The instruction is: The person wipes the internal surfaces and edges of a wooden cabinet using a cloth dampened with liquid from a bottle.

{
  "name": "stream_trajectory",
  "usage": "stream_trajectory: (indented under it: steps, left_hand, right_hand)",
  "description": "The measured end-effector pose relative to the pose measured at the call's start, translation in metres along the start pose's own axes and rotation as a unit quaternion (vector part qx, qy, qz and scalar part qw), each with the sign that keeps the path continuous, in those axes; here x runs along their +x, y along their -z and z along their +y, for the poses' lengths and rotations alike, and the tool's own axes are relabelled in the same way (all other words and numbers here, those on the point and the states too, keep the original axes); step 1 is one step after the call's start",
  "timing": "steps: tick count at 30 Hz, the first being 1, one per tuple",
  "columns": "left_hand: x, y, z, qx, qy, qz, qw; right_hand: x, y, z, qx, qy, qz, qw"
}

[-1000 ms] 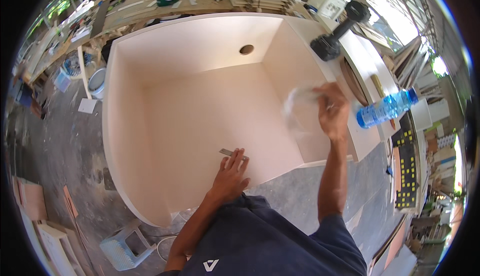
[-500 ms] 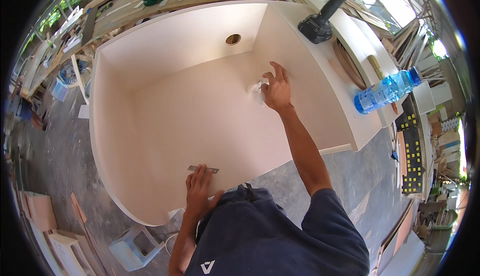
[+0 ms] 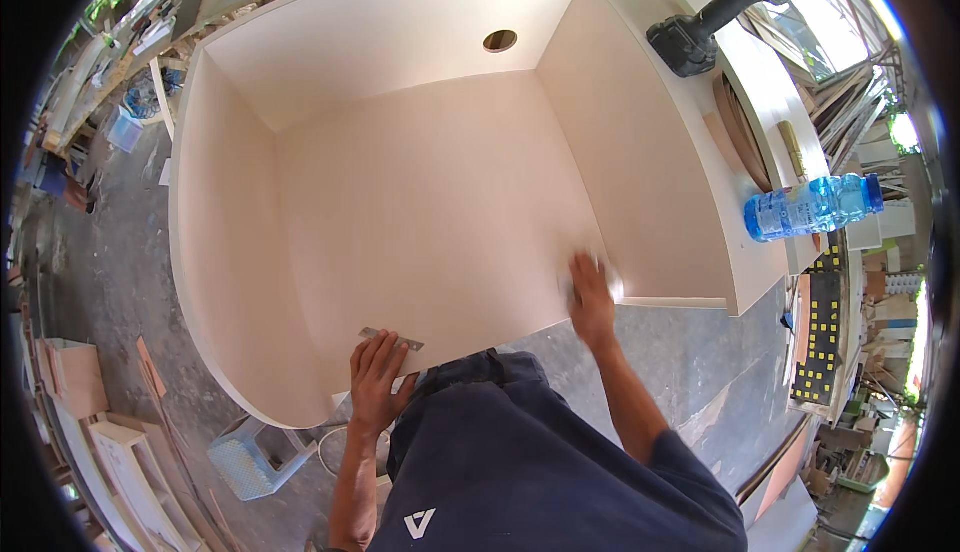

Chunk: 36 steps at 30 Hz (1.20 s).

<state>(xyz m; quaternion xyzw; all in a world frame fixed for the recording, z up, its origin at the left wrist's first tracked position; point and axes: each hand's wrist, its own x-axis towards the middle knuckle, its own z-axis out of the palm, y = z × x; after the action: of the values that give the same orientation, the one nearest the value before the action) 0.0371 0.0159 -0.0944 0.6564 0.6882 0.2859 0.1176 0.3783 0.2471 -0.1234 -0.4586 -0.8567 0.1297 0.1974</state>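
From here I watch the left hand [image 3: 375, 382], fingers forward over a thin metal strip [image 3: 414, 345] at the near edge of the pale box [image 3: 430, 182]; grip, can't tell. The right hand [image 3: 592, 302], blurred, arm angled inward, meets its near right corner, grip unclear.

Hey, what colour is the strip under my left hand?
The strip is grey, seen best in the head view, where its ends show beside the left hand's fingers.
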Motion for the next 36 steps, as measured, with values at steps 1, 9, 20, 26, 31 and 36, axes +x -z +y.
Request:
stream_trajectory:
  steps: [1, 9, 20, 26, 31, 36]
  left_hand:
    - [-0.003, -0.001, -0.003, -0.001, -0.017, 0.017, 1.000]
    - [-0.006, -0.005, -0.005, 0.000, -0.116, 0.068, 0.991]
    - [0.015, 0.061, 0.047, -0.073, -0.053, 0.217, 0.972]
    - [0.038, 0.136, 0.066, -0.006, -0.067, 0.417, 0.906]
    - [0.057, 0.168, 0.048, -0.015, -0.125, 0.451, 0.884]
    - [0.046, 0.196, 0.036, -0.076, -0.135, 0.415, 0.897]
  right_hand:
    - [-0.043, 0.013, -0.011, 0.027, -0.017, -0.011, 0.999]
    - [-0.009, 0.101, -0.088, 0.050, -0.060, 0.225, 0.971]
    - [-0.020, -0.009, -0.051, 0.210, -0.026, 0.106, 0.972]
    - [-0.029, -0.056, -0.168, 0.049, 0.331, -0.125, 0.934]
    - [-0.027, -0.098, -0.244, 0.101, 0.394, -0.102, 0.908]
    - [-0.045, -0.068, -0.130, 0.077, 0.201, -0.049, 0.975]
